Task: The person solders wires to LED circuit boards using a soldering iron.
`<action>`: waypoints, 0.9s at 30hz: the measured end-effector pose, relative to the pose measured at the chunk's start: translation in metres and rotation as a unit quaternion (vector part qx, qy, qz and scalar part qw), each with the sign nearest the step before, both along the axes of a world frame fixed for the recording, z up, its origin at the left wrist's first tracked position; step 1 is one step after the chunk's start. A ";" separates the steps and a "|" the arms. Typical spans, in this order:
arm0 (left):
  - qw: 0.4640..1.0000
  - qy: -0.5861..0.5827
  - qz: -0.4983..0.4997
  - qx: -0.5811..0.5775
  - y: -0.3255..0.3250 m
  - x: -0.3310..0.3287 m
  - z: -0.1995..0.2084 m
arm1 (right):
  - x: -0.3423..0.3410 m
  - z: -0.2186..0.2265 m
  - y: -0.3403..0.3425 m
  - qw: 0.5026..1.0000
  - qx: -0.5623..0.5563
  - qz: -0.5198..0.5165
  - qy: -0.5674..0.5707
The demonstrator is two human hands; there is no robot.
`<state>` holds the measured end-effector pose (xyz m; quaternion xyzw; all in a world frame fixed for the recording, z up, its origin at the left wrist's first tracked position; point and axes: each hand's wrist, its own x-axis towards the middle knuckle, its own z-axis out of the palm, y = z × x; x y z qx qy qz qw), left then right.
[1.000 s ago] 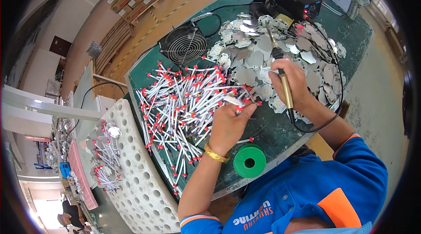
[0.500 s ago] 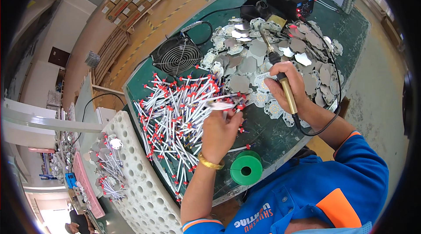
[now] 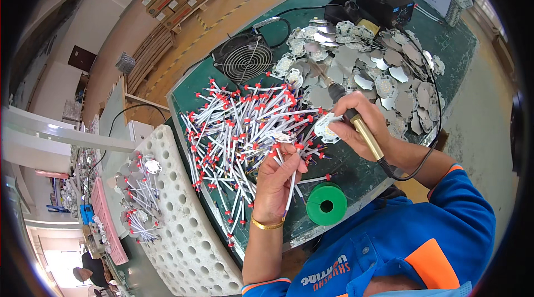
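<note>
My right hand (image 3: 366, 121) is closed around a soldering iron (image 3: 367, 134) with a gold-coloured handle; its tip points up and left over the heap. Between that hand's thumb and fingers is also a small white LED board (image 3: 324, 130). My left hand (image 3: 273, 183) pinches a white wire (image 3: 290, 199) with a red collar, its end hanging below the fingers. At those fingertips a pale board (image 3: 281, 137) shows, partly covered. Just beyond lies a large pile of white wires with red collars (image 3: 233, 124). A heap of metal-backed LED boards (image 3: 345, 60) spreads behind my right hand.
A green spool (image 3: 317, 208) stands near the front edge. Behind the wires sits a black fan (image 3: 245, 60); a black soldering station (image 3: 384, 3) is at the back. The iron's cord (image 3: 439, 113) loops on the right. At left is a white perforated panel (image 3: 183, 230).
My right hand has taken up an LED board alongside the iron and moved lower left. My left hand has turned, showing a white wire hanging from its fingers. The whole view has shifted slightly.
</note>
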<state>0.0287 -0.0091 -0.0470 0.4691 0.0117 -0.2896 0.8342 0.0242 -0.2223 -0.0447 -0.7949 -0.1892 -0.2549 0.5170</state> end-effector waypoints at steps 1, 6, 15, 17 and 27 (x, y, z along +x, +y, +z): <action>1.000 -0.001 0.003 -0.001 0.001 -0.002 0.000 | 0.000 0.003 0.004 1.000 -0.001 0.003 -0.001; 1.000 -0.019 -0.019 -0.011 0.008 -0.012 -0.005 | 0.005 0.001 0.018 1.000 0.015 0.017 0.002; 0.999 -0.045 0.004 -0.001 0.014 -0.016 -0.013 | 0.006 0.004 0.032 0.999 -0.003 0.045 -0.004; 0.998 -0.060 0.004 0.014 0.015 -0.017 -0.014 | 0.006 0.003 0.033 0.999 0.002 0.043 -0.026; 0.996 -0.068 0.042 0.048 0.010 -0.020 -0.014 | 0.005 -0.004 0.032 0.995 -0.035 0.061 -0.077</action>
